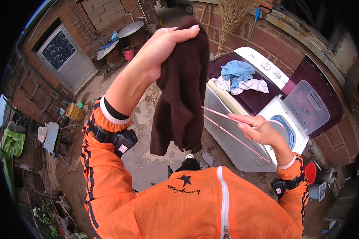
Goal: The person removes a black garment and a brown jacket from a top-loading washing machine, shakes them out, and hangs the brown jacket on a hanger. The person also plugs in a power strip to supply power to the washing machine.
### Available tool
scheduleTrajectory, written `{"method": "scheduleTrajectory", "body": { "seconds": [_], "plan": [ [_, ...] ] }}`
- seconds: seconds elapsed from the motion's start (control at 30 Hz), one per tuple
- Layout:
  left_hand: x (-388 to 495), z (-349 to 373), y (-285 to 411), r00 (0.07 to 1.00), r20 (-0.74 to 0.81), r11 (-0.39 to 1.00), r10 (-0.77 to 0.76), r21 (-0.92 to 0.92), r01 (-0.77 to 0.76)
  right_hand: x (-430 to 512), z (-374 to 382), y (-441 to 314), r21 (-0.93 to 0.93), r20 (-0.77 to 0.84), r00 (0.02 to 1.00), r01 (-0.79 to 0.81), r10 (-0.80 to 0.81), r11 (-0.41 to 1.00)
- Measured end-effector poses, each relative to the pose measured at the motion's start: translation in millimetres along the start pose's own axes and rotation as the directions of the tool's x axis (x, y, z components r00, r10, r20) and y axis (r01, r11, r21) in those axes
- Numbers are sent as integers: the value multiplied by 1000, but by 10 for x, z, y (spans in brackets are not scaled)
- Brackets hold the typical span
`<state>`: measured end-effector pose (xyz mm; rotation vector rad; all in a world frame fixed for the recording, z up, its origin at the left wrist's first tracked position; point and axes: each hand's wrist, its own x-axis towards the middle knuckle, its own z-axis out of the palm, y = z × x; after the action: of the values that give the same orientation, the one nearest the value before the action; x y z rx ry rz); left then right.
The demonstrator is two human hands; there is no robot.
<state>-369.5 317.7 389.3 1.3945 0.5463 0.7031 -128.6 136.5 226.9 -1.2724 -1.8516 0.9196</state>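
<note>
A dark brown cloth garment hangs down in front of me, with my left hand gripping its upper end, thumb across the front. My right hand holds a pink clothes hanger, its hook curving out beyond the back of the hand. The hanger's far end passes behind or into the garment, so that part is hidden. To the right stands a twin-tub washing machine. On its closed purple lid lie a light blue cloth and a white cloth. The round tub at its near end has its lid raised.
Against the brick wall lean a twig broom and a blue-handled pole. A red basin is at the lower right. Lidded vats and a pink bucket are farther off, a yellow bucket at the left.
</note>
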Motion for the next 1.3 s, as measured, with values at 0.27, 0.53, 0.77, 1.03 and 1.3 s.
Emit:
{"method": "scheduleTrajectory", "body": {
  "seconds": [0.27, 0.53, 0.77, 1.03, 1.3],
  "plan": [
    [-105, 176, -154, 992, 58, 964, -112, 248, 95, 565, 138, -7, -270, -255, 957, 68, -139, 961],
    [44, 365, -330, 954, 177, 937, -242, 299, 182, 453, 241, 27, 160, -282, 959, 28, 19, 987],
    [148, 564, -554, 895, 445, 473, 32, 782, -406, 295, 110, -7, 429, -689, 711, 244, 141, 870],
    [105, 551, -600, 938, 338, 404, 70, 850, -337, 227, -71, -76, 465, -419, 905, 280, -70, 840],
    [-19, 158, -284, 961, 256, 485, 105, 830, -274, -363, -231, 886, 436, -243, 912, -201, 330, 877]
  ]
}}
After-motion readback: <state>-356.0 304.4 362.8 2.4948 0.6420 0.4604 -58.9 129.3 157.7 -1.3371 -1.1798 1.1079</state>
